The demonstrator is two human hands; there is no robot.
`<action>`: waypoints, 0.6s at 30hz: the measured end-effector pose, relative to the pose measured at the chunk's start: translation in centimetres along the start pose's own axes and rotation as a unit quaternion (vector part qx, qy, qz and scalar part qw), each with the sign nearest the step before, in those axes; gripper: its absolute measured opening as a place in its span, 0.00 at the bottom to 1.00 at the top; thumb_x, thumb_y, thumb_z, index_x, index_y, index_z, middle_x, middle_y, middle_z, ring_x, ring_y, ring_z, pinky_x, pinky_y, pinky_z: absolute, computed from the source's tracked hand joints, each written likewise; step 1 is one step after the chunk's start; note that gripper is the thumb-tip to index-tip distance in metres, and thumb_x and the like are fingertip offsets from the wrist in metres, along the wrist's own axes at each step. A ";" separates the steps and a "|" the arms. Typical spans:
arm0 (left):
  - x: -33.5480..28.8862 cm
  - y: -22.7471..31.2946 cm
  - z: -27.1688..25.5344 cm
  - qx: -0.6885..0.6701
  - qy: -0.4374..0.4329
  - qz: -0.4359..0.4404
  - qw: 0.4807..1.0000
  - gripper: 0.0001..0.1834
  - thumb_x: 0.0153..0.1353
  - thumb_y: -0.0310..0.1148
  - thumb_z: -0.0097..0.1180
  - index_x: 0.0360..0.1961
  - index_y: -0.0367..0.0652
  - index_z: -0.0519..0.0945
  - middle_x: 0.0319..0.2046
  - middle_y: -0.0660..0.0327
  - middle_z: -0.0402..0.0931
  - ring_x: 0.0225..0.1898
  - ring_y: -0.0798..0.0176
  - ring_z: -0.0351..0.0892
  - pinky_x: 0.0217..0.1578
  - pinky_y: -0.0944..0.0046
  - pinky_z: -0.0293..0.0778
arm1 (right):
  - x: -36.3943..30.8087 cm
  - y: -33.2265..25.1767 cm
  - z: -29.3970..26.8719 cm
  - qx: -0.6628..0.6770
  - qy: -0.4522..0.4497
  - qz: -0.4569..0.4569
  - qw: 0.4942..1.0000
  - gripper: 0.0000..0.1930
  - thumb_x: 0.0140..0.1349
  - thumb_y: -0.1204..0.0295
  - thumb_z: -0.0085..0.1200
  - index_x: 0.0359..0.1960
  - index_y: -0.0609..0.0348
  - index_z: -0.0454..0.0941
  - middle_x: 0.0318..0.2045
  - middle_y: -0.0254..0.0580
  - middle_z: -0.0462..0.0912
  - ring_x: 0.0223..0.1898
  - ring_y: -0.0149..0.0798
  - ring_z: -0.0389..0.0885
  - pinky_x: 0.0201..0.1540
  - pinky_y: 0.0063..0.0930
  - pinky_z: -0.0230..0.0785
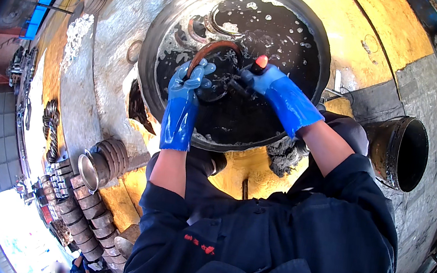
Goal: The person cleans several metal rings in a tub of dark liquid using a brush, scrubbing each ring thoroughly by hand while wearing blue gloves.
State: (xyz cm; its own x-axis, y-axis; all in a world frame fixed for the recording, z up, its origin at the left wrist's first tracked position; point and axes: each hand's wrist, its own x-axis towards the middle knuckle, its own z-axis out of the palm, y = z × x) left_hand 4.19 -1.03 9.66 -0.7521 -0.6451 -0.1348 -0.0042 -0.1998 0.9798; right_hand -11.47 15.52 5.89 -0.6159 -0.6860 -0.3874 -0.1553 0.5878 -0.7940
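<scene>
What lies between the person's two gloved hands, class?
The head view shows a reddish-brown ring, held by the left hand, and the lower part of an orange-tipped dark tool, held by the right hand.

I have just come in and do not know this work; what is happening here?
A person in blue gloves is working over a basin of dark liquid. The left hand grips a ring, and the right hand holds a red-ended tool near it; whether they touch is unclear. More rings lie in the basin, beyond the left hand. A bucket is on the right.
</scene>
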 end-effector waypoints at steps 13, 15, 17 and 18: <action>-0.4 0.2 1.2 0.007 -0.010 -0.027 1.000 0.13 0.66 0.32 0.59 0.50 0.42 0.81 0.41 0.54 0.86 0.28 0.72 0.80 0.26 0.74 0.66 | -2.6 -2.3 0.7 0.188 -0.072 0.020 0.979 0.15 0.60 0.62 0.63 0.44 0.56 0.85 0.38 0.43 0.88 0.39 0.39 0.86 0.44 0.33 0.77; -0.5 0.3 1.6 0.026 -0.014 -0.019 0.999 0.13 0.66 0.32 0.60 0.50 0.42 0.81 0.42 0.54 0.86 0.28 0.72 0.80 0.26 0.74 0.66 | -2.2 -0.6 1.5 0.004 -0.048 -0.087 0.995 0.15 0.61 0.55 0.57 0.46 0.43 0.85 0.41 0.44 0.87 0.43 0.46 0.86 0.45 0.44 0.78; -0.7 0.4 2.0 0.033 -0.033 -0.025 0.999 0.14 0.65 0.31 0.60 0.51 0.41 0.81 0.42 0.55 0.86 0.28 0.72 0.80 0.28 0.73 0.69 | -2.3 0.2 1.7 -0.122 0.025 -0.128 0.984 0.16 0.61 0.54 0.56 0.46 0.41 0.84 0.43 0.43 0.86 0.45 0.46 0.85 0.46 0.44 0.78; -0.6 0.2 1.6 0.033 -0.031 -0.024 0.999 0.14 0.65 0.31 0.60 0.51 0.41 0.81 0.42 0.55 0.86 0.28 0.72 0.80 0.28 0.73 0.69 | -2.5 -0.4 1.6 -0.247 0.095 -0.172 0.949 0.16 0.61 0.53 0.55 0.47 0.40 0.83 0.45 0.42 0.86 0.47 0.46 0.85 0.46 0.44 0.78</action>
State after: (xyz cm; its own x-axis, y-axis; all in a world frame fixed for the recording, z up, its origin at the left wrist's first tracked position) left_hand 3.63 0.52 10.17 -0.7899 -0.5879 -0.1747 -0.0839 -0.1785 0.9803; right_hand -8.64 16.33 6.44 -0.5836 -0.8119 -0.0168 -0.6866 0.5044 -0.5237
